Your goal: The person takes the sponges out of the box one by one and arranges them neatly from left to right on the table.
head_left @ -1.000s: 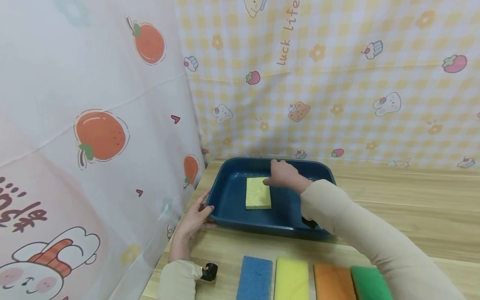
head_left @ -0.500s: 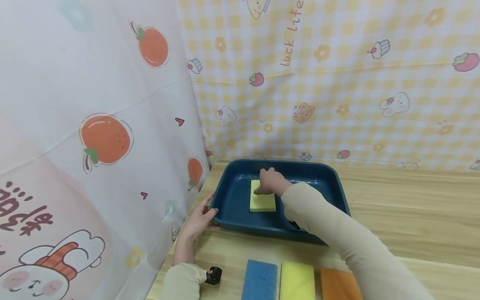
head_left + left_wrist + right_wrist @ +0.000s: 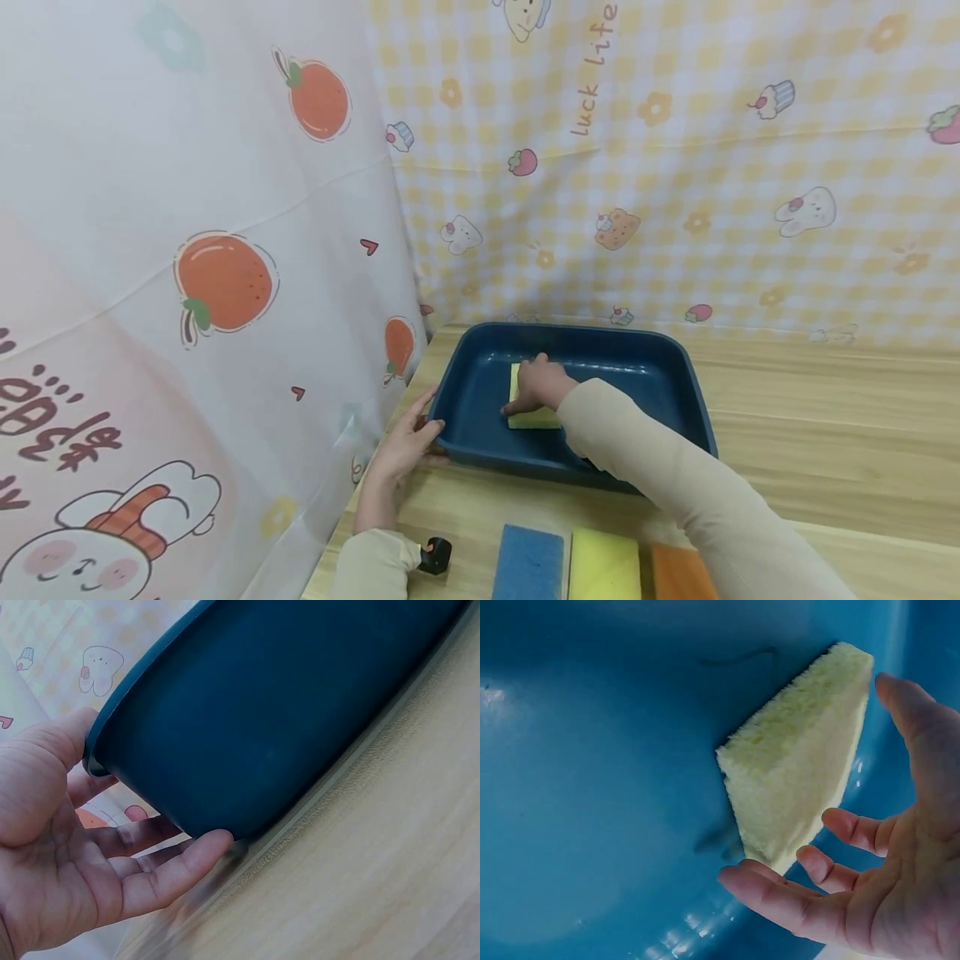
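A pale yellow sponge [image 3: 536, 419] lies in a dark blue rectangular basin [image 3: 471, 442] in the head view. My right hand [image 3: 538, 386] is over it, hiding much of it. In the right wrist view, its thumb and fingers [image 3: 780, 900] are spread around the sponge [image 3: 795, 757], which does not look pinched. At the basin's left end, my left hand [image 3: 405, 446] holds the wall. The left wrist view has the thumb of that hand [image 3: 60, 862] at the rim and the fingers against the outer wall and lower edge of the basin [image 3: 247, 712].
In front of the basin, a blue sponge [image 3: 528, 562], a yellow sponge [image 3: 604, 565] and an orange sponge [image 3: 681, 572] lie in a row on the wooden table [image 3: 795, 417]. A printed curtain [image 3: 660, 167] hangs behind and on the left.
My right hand has moved left and nearer, from the sponge's far right corner to over its middle. The left hand stays at the basin. The view has shifted slightly.
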Demonstrator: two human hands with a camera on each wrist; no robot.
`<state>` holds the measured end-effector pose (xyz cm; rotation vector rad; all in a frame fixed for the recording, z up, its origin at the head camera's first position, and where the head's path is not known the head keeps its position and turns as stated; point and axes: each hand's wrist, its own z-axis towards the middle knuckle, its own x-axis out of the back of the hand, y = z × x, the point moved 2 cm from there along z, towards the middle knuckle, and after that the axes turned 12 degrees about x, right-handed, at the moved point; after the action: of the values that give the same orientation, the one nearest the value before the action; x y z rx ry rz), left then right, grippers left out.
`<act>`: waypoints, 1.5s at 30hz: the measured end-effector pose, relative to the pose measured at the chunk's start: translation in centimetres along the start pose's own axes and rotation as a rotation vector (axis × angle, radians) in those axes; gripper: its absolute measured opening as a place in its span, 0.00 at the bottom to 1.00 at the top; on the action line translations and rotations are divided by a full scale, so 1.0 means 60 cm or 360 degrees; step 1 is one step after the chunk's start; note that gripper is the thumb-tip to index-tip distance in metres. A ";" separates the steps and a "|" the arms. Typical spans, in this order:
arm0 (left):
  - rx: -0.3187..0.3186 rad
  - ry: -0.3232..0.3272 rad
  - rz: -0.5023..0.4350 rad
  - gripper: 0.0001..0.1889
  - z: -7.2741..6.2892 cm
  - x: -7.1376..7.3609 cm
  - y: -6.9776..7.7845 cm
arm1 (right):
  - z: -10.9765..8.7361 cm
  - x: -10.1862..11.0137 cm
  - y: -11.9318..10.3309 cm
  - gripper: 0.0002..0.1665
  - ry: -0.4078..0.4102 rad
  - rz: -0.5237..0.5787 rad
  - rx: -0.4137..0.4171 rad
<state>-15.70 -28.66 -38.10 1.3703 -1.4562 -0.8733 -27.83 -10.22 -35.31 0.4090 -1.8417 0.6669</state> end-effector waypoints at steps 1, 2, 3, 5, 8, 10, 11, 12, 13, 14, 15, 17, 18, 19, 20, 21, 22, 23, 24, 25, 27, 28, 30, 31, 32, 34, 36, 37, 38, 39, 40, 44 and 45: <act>0.0001 0.0000 -0.0002 0.32 0.001 0.000 -0.001 | -0.001 -0.002 0.000 0.52 0.0000 -0.0004 0.0007; 0.0006 -0.0004 -0.0005 0.32 -0.001 0.000 0.002 | -0.001 -0.003 0.001 0.52 -0.0007 -0.0014 0.0020; 0.0006 -0.0008 -0.0013 0.32 0.000 0.000 0.002 | 0.000 -0.005 0.001 0.52 -0.0022 -0.0015 0.0020; 0.0005 -0.0014 -0.0016 0.32 0.002 0.002 0.001 | 0.000 -0.007 0.000 0.53 -0.0024 -0.0014 0.0032; 0.0008 -0.0018 -0.0021 0.32 0.003 0.003 0.001 | -0.002 -0.006 -0.004 0.53 -0.0029 0.0000 0.0021; 0.0004 -0.0008 -0.0020 0.32 0.005 0.003 -0.001 | -0.003 -0.006 -0.005 0.51 -0.0024 0.0025 -0.0004; 0.0000 -0.0009 -0.0014 0.32 0.004 0.002 -0.001 | -0.003 -0.006 -0.006 0.50 -0.0023 0.0043 -0.0019; -0.0002 -0.0009 -0.0013 0.32 0.004 0.002 -0.001 | -0.004 -0.006 -0.007 0.50 -0.0023 0.0054 -0.0033; -0.0004 -0.0008 -0.0008 0.32 0.003 0.001 -0.001 | -0.003 -0.006 -0.006 0.49 -0.0026 0.0052 -0.0047; -0.0008 -0.0009 -0.0005 0.32 0.002 0.001 0.000 | -0.003 -0.007 -0.006 0.49 -0.0032 0.0031 -0.0054; -0.0013 -0.0014 -0.0003 0.32 0.001 0.001 0.000 | -0.002 -0.006 -0.005 0.49 -0.0038 0.0015 -0.0064; -0.0018 -0.0029 0.0005 0.33 0.001 -0.001 0.000 | -0.002 -0.004 -0.001 0.50 -0.0051 -0.0027 -0.0082; -0.0013 -0.0035 0.0000 0.33 0.002 -0.001 -0.001 | -0.002 -0.003 0.001 0.50 -0.0052 -0.0048 -0.0090; -0.0007 -0.0039 -0.0006 0.33 0.003 -0.001 -0.002 | -0.003 -0.001 0.004 0.51 -0.0052 -0.0063 -0.0098; -0.0004 -0.0044 -0.0009 0.33 0.004 -0.001 -0.003 | -0.003 0.002 0.006 0.50 -0.0049 -0.0070 -0.0101; 0.0002 -0.0047 -0.0012 0.33 0.005 -0.001 -0.004 | -0.004 0.005 0.008 0.50 -0.0039 -0.0054 -0.0109; 0.0009 -0.0047 -0.0015 0.33 0.006 0.000 -0.005 | -0.006 0.009 0.010 0.51 -0.0028 -0.0040 -0.0116; 0.0018 -0.0046 -0.0019 0.33 0.007 0.001 -0.007 | -0.009 0.013 0.012 0.50 -0.0016 -0.0014 -0.0130; 0.0025 -0.0043 -0.0023 0.33 0.008 0.001 -0.008 | -0.012 0.017 0.014 0.50 -0.0007 0.0006 -0.0136; 0.0029 -0.0038 -0.0022 0.33 0.008 0.002 -0.008 | -0.016 0.021 0.016 0.50 0.0002 0.0031 -0.0145; 0.0027 -0.0032 -0.0016 0.32 0.008 0.002 -0.008 | -0.025 0.031 0.021 0.50 0.0015 0.0083 -0.0168; 0.0030 -0.0023 -0.0015 0.32 0.008 0.002 -0.008 | -0.029 0.037 0.023 0.50 0.0016 0.0094 -0.0175; 0.0035 -0.0005 -0.0014 0.32 0.009 0.001 -0.007 | -0.037 0.048 0.029 0.50 0.0018 0.0106 -0.0172; 0.0035 -0.0001 -0.0013 0.33 0.009 0.001 -0.006 | -0.041 0.054 0.032 0.50 0.0017 0.0112 -0.0172; 0.0034 0.0001 -0.0012 0.33 0.010 0.001 -0.006 | -0.045 0.060 0.036 0.50 0.0015 0.0104 -0.0165; 0.0041 0.0006 -0.0012 0.33 0.011 0.000 -0.004 | -0.054 0.070 0.043 0.49 0.0009 0.0088 -0.0157; 0.0034 -0.0007 -0.0008 0.33 0.012 0.000 -0.003 | -0.066 0.079 0.051 0.48 0.0009 0.0077 -0.0157; 0.0036 -0.0012 -0.0010 0.33 0.013 0.000 -0.003 | -0.072 0.083 0.055 0.48 0.0009 0.0068 -0.0157; 0.0032 -0.0017 -0.0009 0.33 0.013 0.000 -0.003 | -0.079 0.086 0.059 0.47 0.0012 0.0060 -0.0155; 0.0034 -0.0019 -0.0009 0.33 0.014 0.001 -0.004 | -0.087 0.088 0.062 0.47 0.0014 0.0054 -0.0155; 0.0035 -0.0020 -0.0010 0.33 0.013 0.001 -0.004 | -0.094 0.090 0.065 0.47 0.0015 0.0050 -0.0154; 0.0022 -0.0035 -0.0021 0.32 0.012 0.003 -0.006 | -0.122 0.093 0.075 0.46 0.0041 0.0009 -0.0124; 0.0022 -0.0037 -0.0023 0.32 0.012 0.004 -0.007 | -0.129 0.093 0.077 0.46 0.0049 0.0002 -0.0117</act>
<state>-16.23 -28.98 -38.68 1.3866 -1.4738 -0.8929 -26.72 -1.58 -29.22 0.3475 -1.8314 0.6016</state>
